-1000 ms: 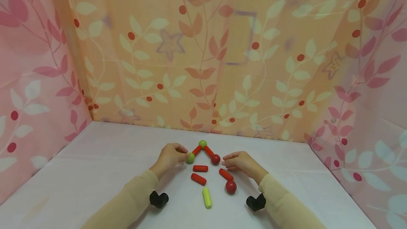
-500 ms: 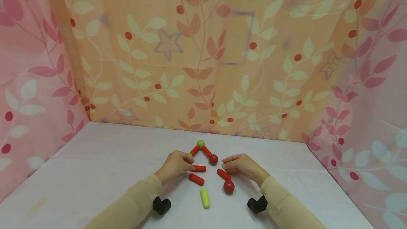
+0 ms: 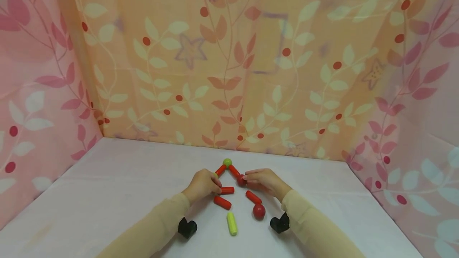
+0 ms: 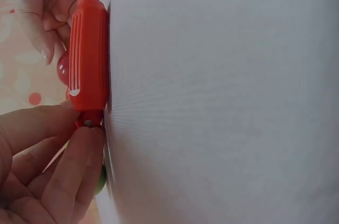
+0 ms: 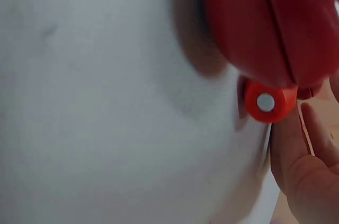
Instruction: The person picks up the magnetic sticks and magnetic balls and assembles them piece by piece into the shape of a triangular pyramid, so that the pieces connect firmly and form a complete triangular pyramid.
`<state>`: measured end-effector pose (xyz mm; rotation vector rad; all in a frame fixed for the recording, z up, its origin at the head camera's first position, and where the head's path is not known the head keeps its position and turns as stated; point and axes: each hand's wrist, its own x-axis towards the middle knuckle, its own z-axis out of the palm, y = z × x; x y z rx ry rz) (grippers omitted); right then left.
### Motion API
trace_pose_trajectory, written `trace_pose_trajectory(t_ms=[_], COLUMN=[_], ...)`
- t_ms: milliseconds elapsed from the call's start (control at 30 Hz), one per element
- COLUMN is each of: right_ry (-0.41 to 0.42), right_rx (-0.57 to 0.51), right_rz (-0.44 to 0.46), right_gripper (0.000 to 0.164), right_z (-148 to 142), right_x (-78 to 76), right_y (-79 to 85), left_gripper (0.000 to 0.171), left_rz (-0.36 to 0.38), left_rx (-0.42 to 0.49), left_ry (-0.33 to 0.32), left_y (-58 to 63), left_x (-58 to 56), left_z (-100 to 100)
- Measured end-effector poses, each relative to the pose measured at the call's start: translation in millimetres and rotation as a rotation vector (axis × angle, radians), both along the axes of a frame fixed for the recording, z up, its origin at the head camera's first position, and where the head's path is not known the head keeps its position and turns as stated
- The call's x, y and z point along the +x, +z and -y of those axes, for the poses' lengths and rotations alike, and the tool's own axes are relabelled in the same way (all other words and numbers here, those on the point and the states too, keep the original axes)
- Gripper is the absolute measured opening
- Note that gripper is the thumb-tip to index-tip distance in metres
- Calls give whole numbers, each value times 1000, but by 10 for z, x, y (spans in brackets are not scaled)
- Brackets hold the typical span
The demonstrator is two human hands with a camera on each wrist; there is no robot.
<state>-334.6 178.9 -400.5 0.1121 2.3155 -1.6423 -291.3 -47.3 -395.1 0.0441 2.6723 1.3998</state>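
Note:
My left hand (image 3: 203, 184) pinches the left end of a red magnetic rod (image 3: 227, 190) lying on the table; its fingertips (image 4: 85, 144) show beside a red rod in the left wrist view. Just in front lies another red rod (image 3: 222, 202). My right hand (image 3: 266, 182) reaches in with extended fingers, the tips at a red ball (image 3: 241, 180). That ball ends one leg of a peak, where two red rods (image 3: 234, 170) meet at a green ball (image 3: 227, 163). The ball at the left leg's foot is mostly hidden behind my left hand.
A red rod (image 3: 253, 197) touches a larger red ball (image 3: 259, 211) near my right wrist. Closer to me lies a yellow-green rod (image 3: 232, 223). A white cloth covers the table (image 3: 125, 194), and a floral curtain (image 3: 229, 59) stands behind and at both sides.
My left hand has left the green ball at the left leg and come down to the red rod's left end. My right hand has moved left to the red ball.

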Motion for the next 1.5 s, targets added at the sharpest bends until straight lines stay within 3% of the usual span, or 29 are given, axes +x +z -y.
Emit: trace_pose_trajectory(t_ms=[300,800,967,1067,1167,1267,1500], right_ry=[-40,-51,-55,-34,-2,18,26], right_rx=[20,52,54,54,54,59,112], right_rz=[-15,-4,-9,-22,-48,-79,-100], right_gripper=[33,29,26,27,31,32,28], right_z=[70,100,101,104,113,125,189], right_x=[14,27,18,14,25,44,74], right_y=[9,25,13,18,37,58,76], left_gripper=[6,4,3,5,10,18,27], left_rz=[-15,-68,-80,-93,-117,-103,17], left_rx=[18,-61,-45,-18,9,36,151], left_ry=[49,37,22,50,122,179,180], left_y=[43,103,124,147,158,125,-23], left_x=[-54,-119,-118,-147,-199,-238,-230], left_z=[-38,-146,-127,-33,112,241,324])
